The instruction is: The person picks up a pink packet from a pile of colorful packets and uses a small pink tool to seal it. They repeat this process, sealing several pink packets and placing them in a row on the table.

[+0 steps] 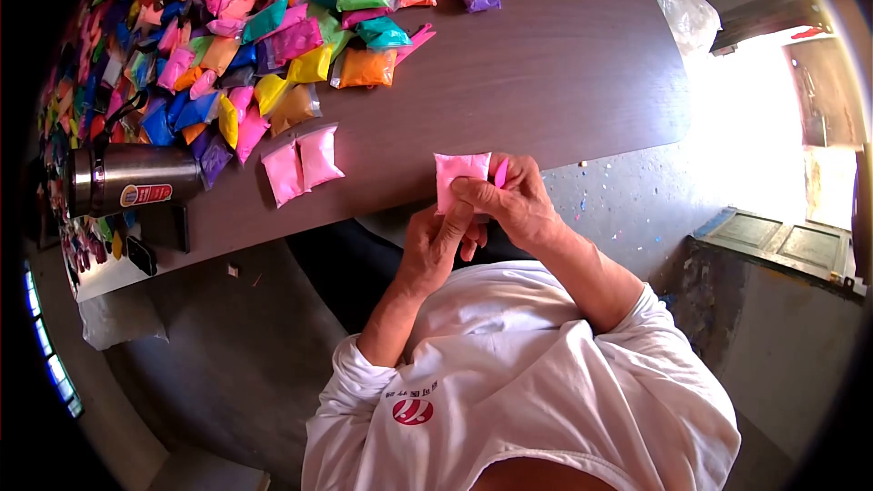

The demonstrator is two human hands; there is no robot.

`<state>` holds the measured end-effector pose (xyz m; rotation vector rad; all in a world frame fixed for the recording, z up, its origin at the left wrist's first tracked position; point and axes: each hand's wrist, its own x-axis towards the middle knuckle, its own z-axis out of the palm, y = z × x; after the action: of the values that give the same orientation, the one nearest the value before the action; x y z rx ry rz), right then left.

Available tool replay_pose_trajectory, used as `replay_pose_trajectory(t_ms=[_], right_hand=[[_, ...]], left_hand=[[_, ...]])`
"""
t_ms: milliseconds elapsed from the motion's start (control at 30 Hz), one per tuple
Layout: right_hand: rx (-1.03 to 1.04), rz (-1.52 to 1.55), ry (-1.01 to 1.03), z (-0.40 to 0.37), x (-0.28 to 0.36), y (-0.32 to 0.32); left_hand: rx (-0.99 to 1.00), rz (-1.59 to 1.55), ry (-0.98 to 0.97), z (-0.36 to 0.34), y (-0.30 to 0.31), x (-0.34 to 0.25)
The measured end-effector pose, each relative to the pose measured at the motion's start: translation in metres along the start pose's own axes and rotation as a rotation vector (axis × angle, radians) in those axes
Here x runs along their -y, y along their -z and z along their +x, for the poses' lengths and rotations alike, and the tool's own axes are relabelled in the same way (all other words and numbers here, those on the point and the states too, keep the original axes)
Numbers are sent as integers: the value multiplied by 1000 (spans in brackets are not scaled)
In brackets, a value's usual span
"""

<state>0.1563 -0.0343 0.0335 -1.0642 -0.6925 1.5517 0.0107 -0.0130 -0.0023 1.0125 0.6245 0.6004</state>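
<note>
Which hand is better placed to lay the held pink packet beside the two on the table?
Probably the left hand: it holds the pink packet and sits nearer the two pink packets; the right hand holds its other side.

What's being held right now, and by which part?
A small pink packet, pinched by both hands: the left hand at its bottom edge, the right hand at its lower right side.

Brown table (564, 64), coloured packets (273, 45), flask (136, 180)
</note>
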Motion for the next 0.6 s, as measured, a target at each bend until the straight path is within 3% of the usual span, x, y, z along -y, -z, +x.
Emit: replay_pose_trajectory(t_ms=[600], right_hand=[[-16,54,87,2,-8,9]], left_hand=[[46,32,47,-1,-3,3]])
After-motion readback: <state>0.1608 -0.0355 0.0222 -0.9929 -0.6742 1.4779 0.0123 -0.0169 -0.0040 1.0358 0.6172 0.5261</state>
